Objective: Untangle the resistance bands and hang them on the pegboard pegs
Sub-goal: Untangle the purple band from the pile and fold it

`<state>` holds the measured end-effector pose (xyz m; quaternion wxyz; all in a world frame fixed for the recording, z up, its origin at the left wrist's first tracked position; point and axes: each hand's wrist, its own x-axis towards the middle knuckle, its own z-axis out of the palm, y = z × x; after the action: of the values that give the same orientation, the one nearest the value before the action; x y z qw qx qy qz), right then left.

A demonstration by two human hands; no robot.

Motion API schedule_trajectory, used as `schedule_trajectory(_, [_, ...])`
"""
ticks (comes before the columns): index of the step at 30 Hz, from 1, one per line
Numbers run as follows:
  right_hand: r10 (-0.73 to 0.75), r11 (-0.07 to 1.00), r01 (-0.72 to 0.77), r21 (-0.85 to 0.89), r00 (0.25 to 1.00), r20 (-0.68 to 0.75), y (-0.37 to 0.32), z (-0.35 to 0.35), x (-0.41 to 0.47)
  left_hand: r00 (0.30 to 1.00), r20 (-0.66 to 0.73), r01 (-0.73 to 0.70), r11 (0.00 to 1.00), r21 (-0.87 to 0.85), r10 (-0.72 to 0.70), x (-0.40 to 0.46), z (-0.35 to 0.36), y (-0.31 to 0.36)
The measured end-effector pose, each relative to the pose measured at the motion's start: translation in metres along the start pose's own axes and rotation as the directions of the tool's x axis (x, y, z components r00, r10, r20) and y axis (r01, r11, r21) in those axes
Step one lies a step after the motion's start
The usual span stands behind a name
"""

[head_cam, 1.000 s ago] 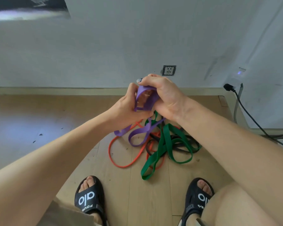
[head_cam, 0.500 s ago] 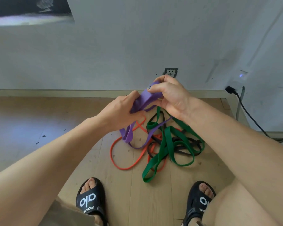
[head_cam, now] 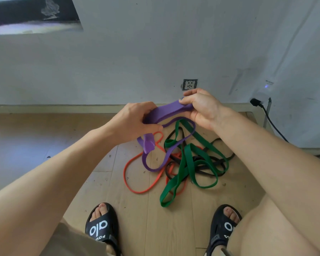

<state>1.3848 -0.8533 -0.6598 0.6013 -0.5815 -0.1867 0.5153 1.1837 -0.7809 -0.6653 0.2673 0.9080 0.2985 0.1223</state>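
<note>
Hands up over the floor, both on the purple band (head_cam: 171, 110); left hand (head_cam: 135, 122) grips one end of the taut stretch with fingers curled round it, right hand (head_cam: 201, 108) pinches the other end between thumb and curled fingers; a short purple fold hangs below the left fist, and a thinner purple loop drops down into the heap; that heap lies on the wooden floor (head_cam: 118, 191) between the hands and the feet; green band (head_cam: 185, 169) sprawls across the top in wide loops, orange band (head_cam: 129, 178) curves out to the left side, black band (head_cam: 207, 167) threads underneath, all crossing each other; two black sandals (head_cam: 102, 228) at the bottom edge; grey wall (head_cam: 155, 52) ahead, wall socket (head_cam: 189, 84) just above the right hand, black cable (head_cam: 270, 121) running down on the right.
</note>
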Motion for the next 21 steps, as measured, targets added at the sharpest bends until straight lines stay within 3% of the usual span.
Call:
schedule_trajectory(3, [0.016,0.999,-0.016,-0.032,1.000,0.004,0.001,0.001,-0.004,0.999,0.031,-0.023,0.999,-0.042,0.024,-0.002,0.004,0.004])
schedule_trajectory(4, [-0.003,0.993,0.001,-0.114,1.000,-0.019,0.002,0.001,-0.004,0.999,0.033,-0.021,0.998,-0.053,0.022,-0.002,0.004,0.003])
schedule_trajectory(5, [-0.071,0.951,0.051,-0.306,0.996,-0.053,0.004,-0.001,-0.004,0.999,0.031,-0.021,0.998,-0.058,0.022,-0.002,0.004,0.003])
schedule_trajectory(6, [-0.190,0.821,0.126,-0.556,0.980,-0.058,0.005,-0.004,-0.004,0.999,0.025,-0.025,0.998,-0.056,0.027,-0.001,0.003,0.002])
schedule_trajectory(7, [-0.330,0.623,0.228,-0.748,0.944,0.013,0.006,-0.006,-0.006,0.999,0.020,-0.035,0.998,-0.046,0.036,-0.001,0.003,0.002])
schedule_trajectory(9, [-0.530,0.300,0.486,-0.821,0.800,0.280,0.005,-0.001,-0.014,0.997,0.034,-0.070,0.997,-0.022,0.070,-0.002,0.002,0.003])
schedule_trajectory(10, [-0.559,0.242,0.573,-0.783,0.742,0.371,0.005,0.004,-0.019,0.995,0.044,-0.093,0.996,-0.014,0.094,-0.003,0.003,0.005])
schedule_trajectory(12, [-0.517,0.262,0.629,-0.732,0.732,0.444,0.006,0.015,-0.027,0.991,0.045,-0.126,0.992,-0.004,0.126,-0.003,0.005,0.009])
schedule_trajectory(16, [-0.280,0.396,0.509,-0.764,0.859,0.428,0.017,0.022,-0.034,0.992,-0.030,-0.121,0.991,-0.051,0.119,-0.002,0.004,0.018])
schedule_trajectory(19, [-0.355,0.450,0.469,-0.760,0.875,0.330,0.011,0.024,-0.030,0.999,-0.036,-0.045,0.987,-0.153,0.040,-0.002,0.004,0.016])
schedule_trajectory(21, [-0.371,0.566,0.446,-0.694,0.889,0.268,0.008,0.027,-0.027,1.000,0.030,0.008,0.969,-0.249,-0.001,-0.003,0.009,0.013])
